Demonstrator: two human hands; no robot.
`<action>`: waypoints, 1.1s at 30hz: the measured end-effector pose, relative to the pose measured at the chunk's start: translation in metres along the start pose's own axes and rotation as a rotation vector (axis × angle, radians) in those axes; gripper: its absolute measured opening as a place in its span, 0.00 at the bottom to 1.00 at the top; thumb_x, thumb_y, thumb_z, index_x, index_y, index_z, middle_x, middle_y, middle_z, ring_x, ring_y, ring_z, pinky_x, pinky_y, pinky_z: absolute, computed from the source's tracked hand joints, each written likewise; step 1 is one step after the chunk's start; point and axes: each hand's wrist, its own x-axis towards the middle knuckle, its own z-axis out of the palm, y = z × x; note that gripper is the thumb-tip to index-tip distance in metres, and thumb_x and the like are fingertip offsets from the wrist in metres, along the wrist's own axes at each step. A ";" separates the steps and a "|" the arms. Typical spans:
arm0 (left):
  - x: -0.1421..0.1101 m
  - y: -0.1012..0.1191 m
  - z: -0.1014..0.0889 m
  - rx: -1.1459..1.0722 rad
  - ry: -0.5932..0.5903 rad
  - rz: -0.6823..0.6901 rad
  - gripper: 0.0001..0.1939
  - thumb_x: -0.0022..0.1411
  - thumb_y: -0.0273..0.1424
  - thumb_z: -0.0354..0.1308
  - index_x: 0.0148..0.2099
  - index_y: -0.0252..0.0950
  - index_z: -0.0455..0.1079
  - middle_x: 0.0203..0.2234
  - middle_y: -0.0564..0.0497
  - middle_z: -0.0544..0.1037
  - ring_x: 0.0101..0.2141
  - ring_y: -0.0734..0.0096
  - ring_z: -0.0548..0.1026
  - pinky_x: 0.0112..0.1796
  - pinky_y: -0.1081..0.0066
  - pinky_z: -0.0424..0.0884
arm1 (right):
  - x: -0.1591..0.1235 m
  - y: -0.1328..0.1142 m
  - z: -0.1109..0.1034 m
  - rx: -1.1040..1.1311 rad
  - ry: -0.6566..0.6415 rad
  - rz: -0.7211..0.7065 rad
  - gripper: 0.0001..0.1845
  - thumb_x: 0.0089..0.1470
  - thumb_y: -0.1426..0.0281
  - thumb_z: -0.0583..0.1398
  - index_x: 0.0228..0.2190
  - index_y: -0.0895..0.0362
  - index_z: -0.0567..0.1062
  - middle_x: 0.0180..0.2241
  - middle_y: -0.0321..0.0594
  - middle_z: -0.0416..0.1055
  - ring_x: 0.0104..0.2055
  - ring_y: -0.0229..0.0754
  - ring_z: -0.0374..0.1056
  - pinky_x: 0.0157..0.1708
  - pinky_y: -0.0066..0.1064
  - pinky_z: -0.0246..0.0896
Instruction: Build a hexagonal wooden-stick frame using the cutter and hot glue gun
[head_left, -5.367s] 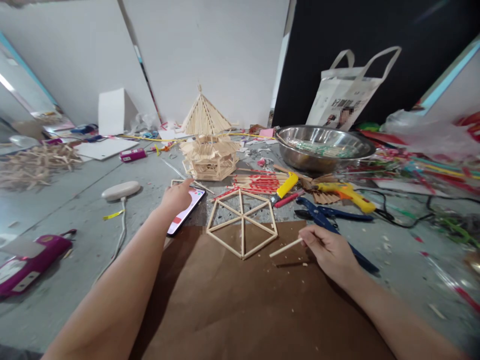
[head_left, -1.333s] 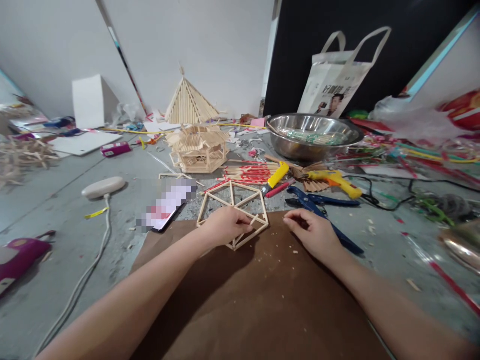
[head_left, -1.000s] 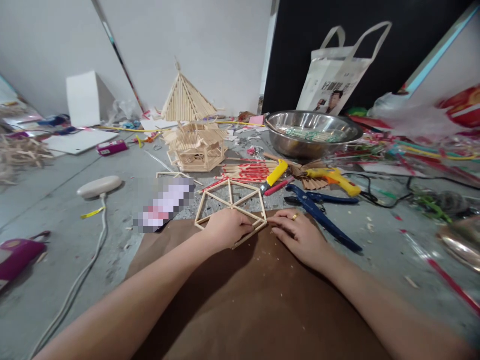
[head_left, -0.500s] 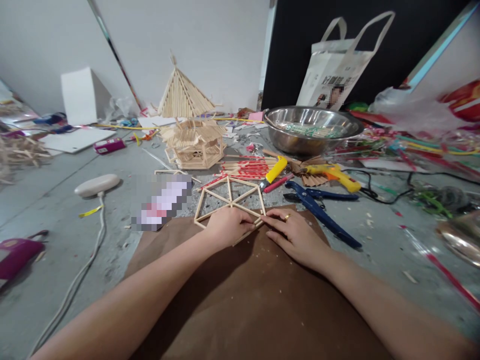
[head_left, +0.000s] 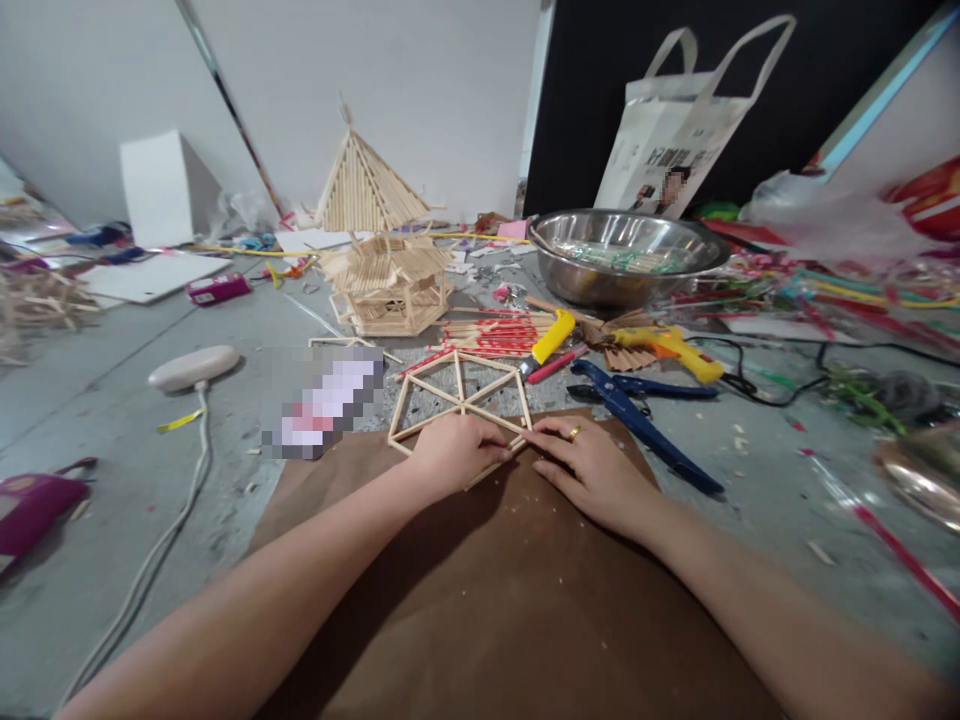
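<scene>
A hexagonal frame of wooden sticks (head_left: 457,385) lies flat, half on a brown paper sheet (head_left: 495,590). My left hand (head_left: 454,452) rests on the frame's near side, fingers curled down onto the sticks. My right hand (head_left: 592,472), with a ring on one finger, meets it at the frame's near right corner, fingertips pinched on a short stick there. The stick is mostly hidden under the fingers.
A phone (head_left: 326,400) lies left of the frame. Blue cutters (head_left: 637,425), a yellow glue gun (head_left: 667,348), a yellow knife (head_left: 551,340) and red-tipped sticks (head_left: 495,335) lie behind. Farther back stand a stick pavilion model (head_left: 386,290), a steel bowl (head_left: 626,255) and a tote bag (head_left: 690,120).
My left hand left the phone and came onto the frame. My right hand brought its short stick to the frame's near right corner, meeting the left hand. Over the last half second, little moved.
</scene>
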 end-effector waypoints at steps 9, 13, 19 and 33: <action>0.000 -0.001 0.002 0.000 -0.001 0.014 0.13 0.53 0.40 0.48 0.34 0.45 0.72 0.27 0.56 0.76 0.30 0.71 0.71 0.29 0.75 0.61 | 0.001 0.002 -0.001 0.030 0.026 0.010 0.16 0.49 0.70 0.53 0.42 0.56 0.69 0.41 0.43 0.66 0.44 0.44 0.60 0.44 0.39 0.57; 0.000 -0.001 0.001 0.001 0.003 0.017 0.12 0.53 0.39 0.48 0.34 0.46 0.72 0.28 0.56 0.76 0.30 0.71 0.71 0.29 0.75 0.61 | -0.001 0.013 -0.005 0.028 0.113 0.062 0.15 0.51 0.69 0.51 0.42 0.56 0.69 0.40 0.44 0.67 0.44 0.43 0.60 0.43 0.39 0.57; 0.000 -0.001 0.001 -0.005 0.002 0.015 0.12 0.53 0.40 0.48 0.34 0.46 0.72 0.29 0.56 0.76 0.30 0.70 0.71 0.28 0.75 0.60 | -0.005 0.022 -0.005 0.003 0.120 0.107 0.15 0.52 0.68 0.51 0.40 0.58 0.70 0.40 0.45 0.67 0.44 0.43 0.60 0.44 0.38 0.57; -0.001 0.001 0.000 0.044 0.011 0.013 0.14 0.53 0.41 0.47 0.33 0.48 0.73 0.23 0.56 0.75 0.25 0.74 0.70 0.24 0.76 0.56 | -0.002 0.015 -0.001 0.026 0.086 0.041 0.14 0.50 0.70 0.52 0.39 0.56 0.71 0.39 0.42 0.68 0.42 0.42 0.62 0.42 0.36 0.58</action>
